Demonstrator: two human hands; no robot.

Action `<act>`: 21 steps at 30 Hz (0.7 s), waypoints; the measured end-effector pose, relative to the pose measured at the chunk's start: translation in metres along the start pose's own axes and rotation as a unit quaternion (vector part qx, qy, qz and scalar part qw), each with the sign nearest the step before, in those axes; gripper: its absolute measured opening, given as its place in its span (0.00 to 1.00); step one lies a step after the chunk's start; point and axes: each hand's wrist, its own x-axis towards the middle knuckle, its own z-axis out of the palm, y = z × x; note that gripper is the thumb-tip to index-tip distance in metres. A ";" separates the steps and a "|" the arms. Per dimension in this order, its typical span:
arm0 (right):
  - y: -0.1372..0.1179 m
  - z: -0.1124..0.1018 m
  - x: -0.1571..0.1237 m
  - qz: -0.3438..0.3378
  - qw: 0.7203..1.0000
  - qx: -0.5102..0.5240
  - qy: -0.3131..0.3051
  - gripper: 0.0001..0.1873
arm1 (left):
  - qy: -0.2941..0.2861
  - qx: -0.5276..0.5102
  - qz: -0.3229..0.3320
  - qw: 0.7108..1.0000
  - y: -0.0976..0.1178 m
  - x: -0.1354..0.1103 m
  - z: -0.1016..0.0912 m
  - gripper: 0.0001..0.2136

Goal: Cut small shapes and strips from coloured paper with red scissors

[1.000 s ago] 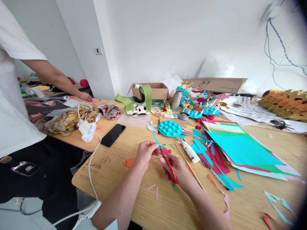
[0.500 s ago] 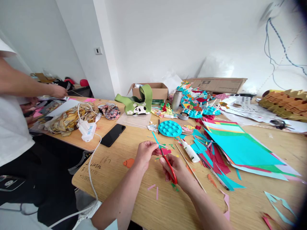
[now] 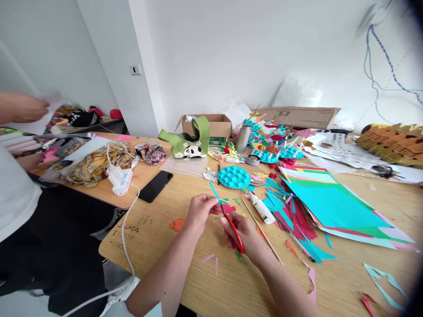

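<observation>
Between the fingertips of my left hand is a narrow blue paper strip, pointing up and to the left. My right hand grips red-handled scissors; their blades reach up to the strip by my left fingertips. Whether the blades are parted is too small to tell. Small pink and green paper scraps lie behind my hands, and pink strips lie on the wood below them. A white glue bottle and a thin wooden stick lie right of my right hand. An orange paper fish is to the left.
A round blue textured piece lies ahead, with a stack of coloured paper at the right. Left are a black phone and a power strip with a trailing cable. Another person's hand holds white paper at far left.
My hands, the scissors and the strip look almost unmoved. The person at the left has shifted further left and now holds up a white sheet.
</observation>
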 end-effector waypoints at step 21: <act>0.009 -0.001 0.005 0.003 1.000 0.000 0.013 0.24 | -0.001 -0.007 0.004 1.000 0.005 -0.003 0.003 0.08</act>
